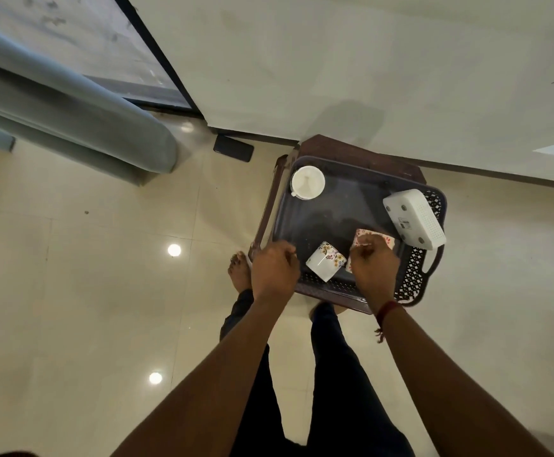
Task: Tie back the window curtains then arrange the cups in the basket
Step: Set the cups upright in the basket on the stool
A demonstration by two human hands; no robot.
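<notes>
Left fingers (288, 256) grip the basket (335, 286) rim to steady it, while right fingers (365, 248) pinch a red-patterned cup (386, 241) for placing, the floral cup (325, 261) lying between them.

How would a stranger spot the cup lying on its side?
Find the dark plastic basket on the brown stool by the wall. At its near edge, between the person's left hand and right hand, lies the flowered cup. It is tipped on its side, with yellow and purple flowers, unlike the upright plain white cup and the red-patterned cup in the right hand.
</notes>
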